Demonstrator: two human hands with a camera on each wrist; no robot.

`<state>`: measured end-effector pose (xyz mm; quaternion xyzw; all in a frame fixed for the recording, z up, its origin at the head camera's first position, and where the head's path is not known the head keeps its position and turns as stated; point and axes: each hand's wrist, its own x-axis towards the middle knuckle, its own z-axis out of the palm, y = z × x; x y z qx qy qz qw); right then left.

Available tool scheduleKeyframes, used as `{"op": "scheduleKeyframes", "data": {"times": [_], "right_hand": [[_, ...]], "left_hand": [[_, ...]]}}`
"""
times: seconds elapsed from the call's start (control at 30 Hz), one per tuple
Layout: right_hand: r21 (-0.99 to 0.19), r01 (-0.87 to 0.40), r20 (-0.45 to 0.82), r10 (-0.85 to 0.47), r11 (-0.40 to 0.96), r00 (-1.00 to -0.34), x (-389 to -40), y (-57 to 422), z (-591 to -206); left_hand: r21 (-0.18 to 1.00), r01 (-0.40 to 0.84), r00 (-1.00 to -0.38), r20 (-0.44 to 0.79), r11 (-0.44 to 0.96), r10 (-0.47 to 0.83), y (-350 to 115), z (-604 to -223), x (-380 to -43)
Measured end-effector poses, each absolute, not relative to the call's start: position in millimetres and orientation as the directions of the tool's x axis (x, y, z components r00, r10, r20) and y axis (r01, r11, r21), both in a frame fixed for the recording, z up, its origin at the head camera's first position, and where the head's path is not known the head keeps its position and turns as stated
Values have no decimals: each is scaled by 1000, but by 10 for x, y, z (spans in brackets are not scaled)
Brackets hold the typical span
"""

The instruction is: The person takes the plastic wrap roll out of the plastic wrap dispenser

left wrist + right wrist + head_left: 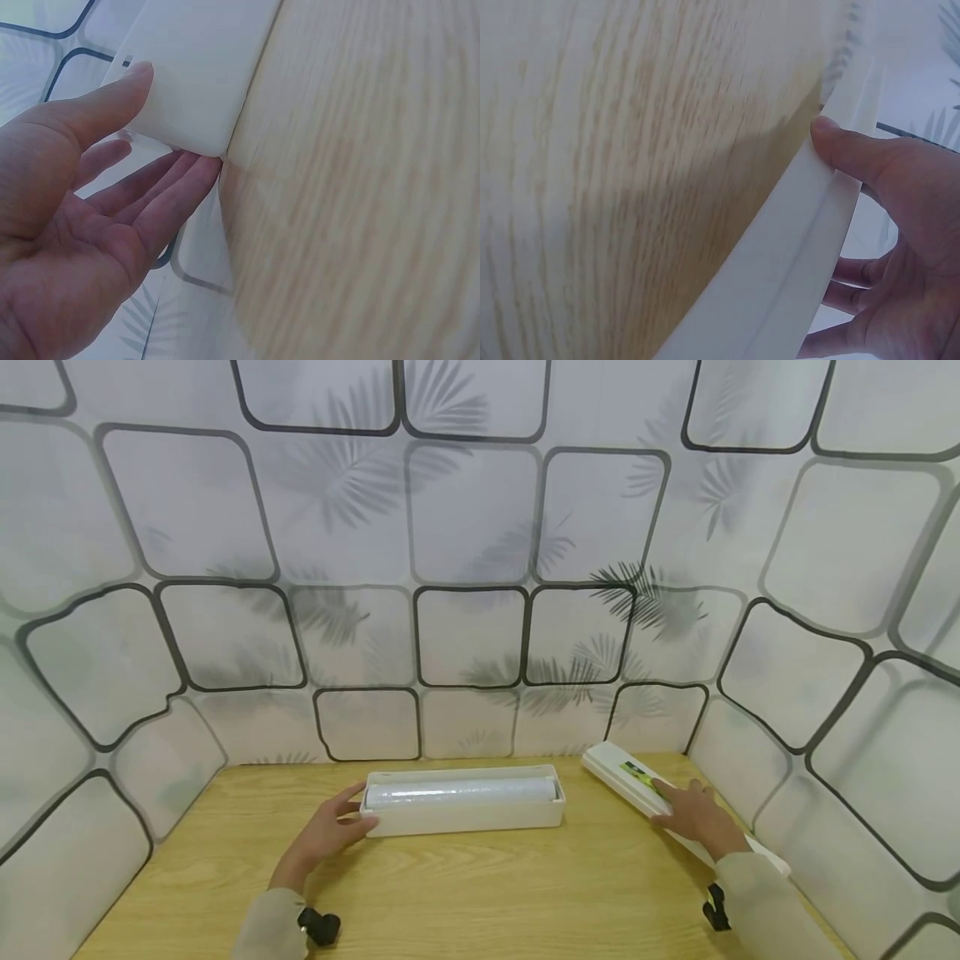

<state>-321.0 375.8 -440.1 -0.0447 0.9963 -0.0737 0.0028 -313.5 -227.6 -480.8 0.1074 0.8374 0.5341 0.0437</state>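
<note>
A long white cling film box (465, 821) lies on the table without its cover, and a shiny roll of cling film (461, 792) shows inside it. My left hand (333, 827) holds the box by its left end. In the left wrist view the thumb (120, 101) lies along the box's side, with fingertips at its end. Off to the right, my right hand (697, 814) grips a long white lid (611, 762) with a green and yellow label (637, 774). The right wrist view shows the thumb (847, 150) on the lid's near side and the other fingers beyond it.
Both things are on a light wood-grain table (465, 893). A patterned cloth wall (472, 635) with dark rounded squares and leaf prints encloses the back and both sides. The lid slants close to the right wall. A dark wrist device (321, 927) sits by the left sleeve.
</note>
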Motion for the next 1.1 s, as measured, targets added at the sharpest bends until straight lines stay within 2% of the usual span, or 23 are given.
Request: {"op": "scheduleKeyframes", "data": {"times": [1.1], "right_hand": [[-152, 33, -54, 25, 988, -998, -3138, 3952, -4465]], "left_hand": [[899, 127, -975, 35, 419, 219, -2255, -4790, -3134]]}}
